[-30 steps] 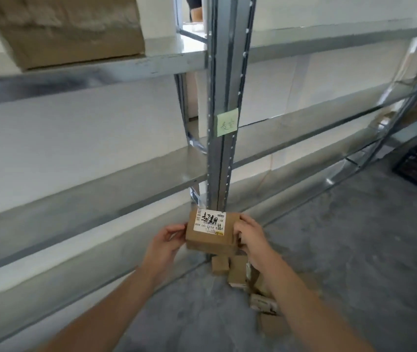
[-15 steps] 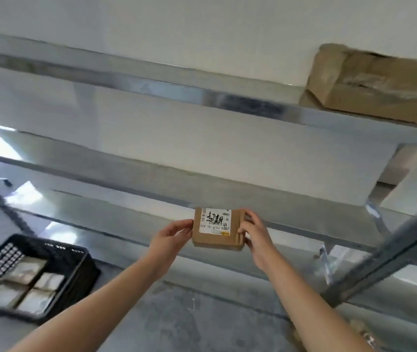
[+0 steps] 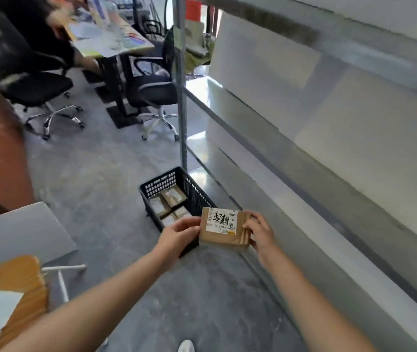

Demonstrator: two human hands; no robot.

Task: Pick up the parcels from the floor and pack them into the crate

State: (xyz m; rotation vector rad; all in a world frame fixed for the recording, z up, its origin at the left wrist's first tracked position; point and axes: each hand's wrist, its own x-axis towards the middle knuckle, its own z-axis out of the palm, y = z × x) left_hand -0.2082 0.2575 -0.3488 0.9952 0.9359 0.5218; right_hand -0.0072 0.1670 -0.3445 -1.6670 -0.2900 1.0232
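got my left hand [image 3: 177, 236] and right hand [image 3: 262, 233] gripping the labelled brown cardboard parcel [image 3: 224, 228]; black plastic mesh crate [image 3: 177, 180] at 10 o'clock of it

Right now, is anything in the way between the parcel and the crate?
Nothing visible. The left hand and right hand hold the parcel at the crate's near corner, and its top is open. Other parcels already lie inside; the near end is hidden behind the left hand and the parcel.
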